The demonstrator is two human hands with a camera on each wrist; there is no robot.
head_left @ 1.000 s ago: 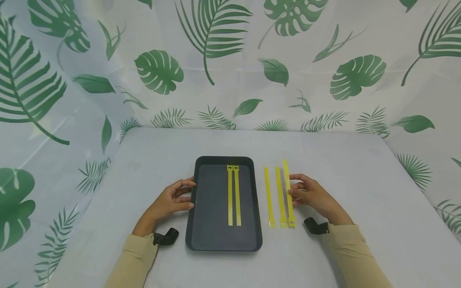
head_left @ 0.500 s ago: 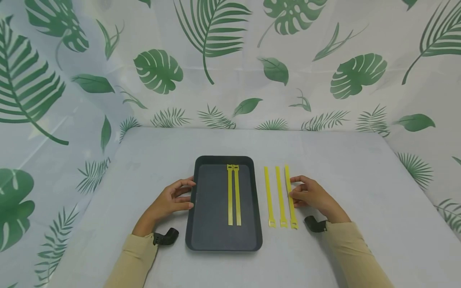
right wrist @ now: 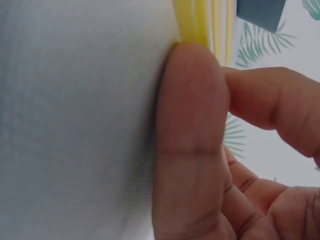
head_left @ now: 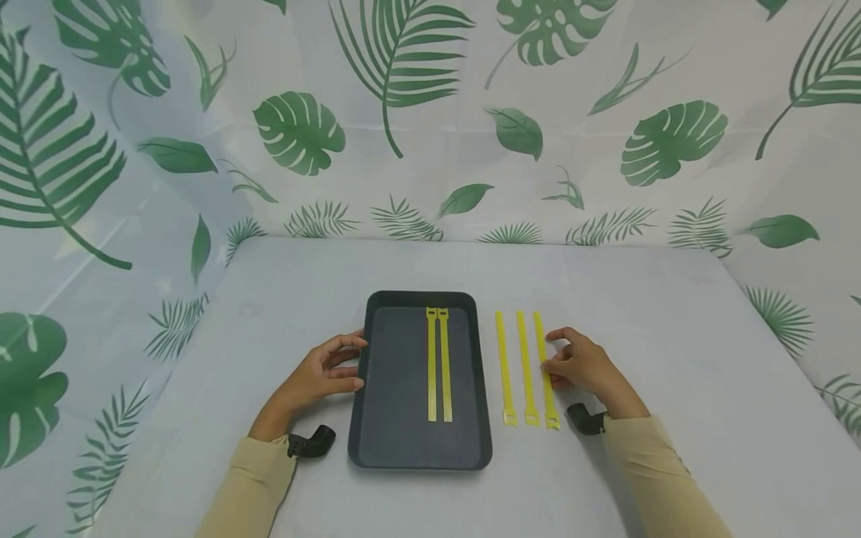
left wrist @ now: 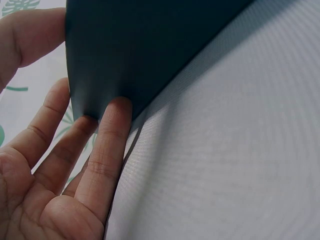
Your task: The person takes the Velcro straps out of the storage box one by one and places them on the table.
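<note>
Three yellow hook-and-loop cable ties lie side by side on the table, right of a dark grey tray [head_left: 420, 448]: the left tie [head_left: 504, 373], the middle tie [head_left: 525, 373] and the right tie [head_left: 540, 340]. Their slotted heads point toward the person. Inside the tray are two more yellow ties, a left one [head_left: 432, 366] and a right one [head_left: 446, 366], heads at the far end. My right hand [head_left: 581, 366] touches the right tie with the thumb, index finger apart from the thumb. Spread fingers of my left hand [head_left: 319, 377] rest against the tray's left wall [left wrist: 125, 55].
A white cloth covers the table [head_left: 282, 276]. Behind and at both sides hangs a leaf-printed curtain [head_left: 430, 172]. Each wrist carries a black camera mount, the left one [head_left: 311, 442] near the tray and the right one [head_left: 585, 420] near the ties.
The right tie, earlier held slanted with its far end raised close to the middle one, has come down flat and further right. The left hand and tray have stayed put.
</note>
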